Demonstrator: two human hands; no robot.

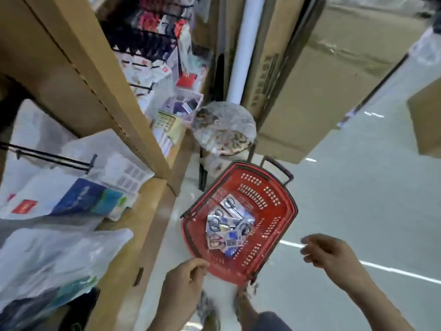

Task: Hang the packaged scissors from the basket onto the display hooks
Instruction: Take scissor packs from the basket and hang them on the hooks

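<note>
Pickup pending: scissors (226, 225) in basket (284, 206), 10 o'clock of right grip (329, 254) (slack, empty); left grip (183, 280) curled, contents unclear. Next: reach in.

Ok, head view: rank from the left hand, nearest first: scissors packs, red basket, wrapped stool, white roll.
1. red basket, near rim beside the left hand
2. scissors packs, inside the basket
3. wrapped stool, beyond the basket
4. white roll, upright behind the stool

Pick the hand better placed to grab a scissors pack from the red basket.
Left, probably. The left hand is over the near rim of the red basket, nearest the scissors packs; the right hand is outside its right rim. Both look empty.
</note>
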